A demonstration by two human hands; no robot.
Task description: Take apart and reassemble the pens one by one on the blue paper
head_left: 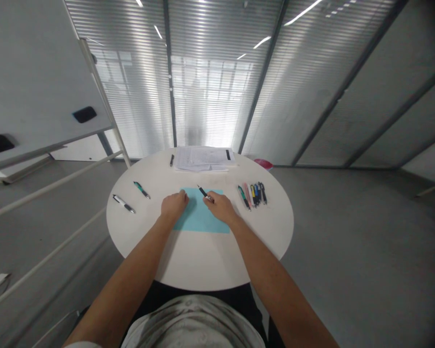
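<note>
Black pen [203,192], held in right hand's [220,208] grip, above blue paper [200,215]

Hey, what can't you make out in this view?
Head view:
The right hand hides the lower end of the black pen.
The left hand hides whatever its fingertips touch on the blue sheet.
Text on the stacked papers is too small to read.
The red object is partly hidden behind the table.

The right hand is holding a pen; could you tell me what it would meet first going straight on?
Beyond the blue sheet under it, the right hand would probably meet the stack of papers first, though depth is hard to judge here.
</note>
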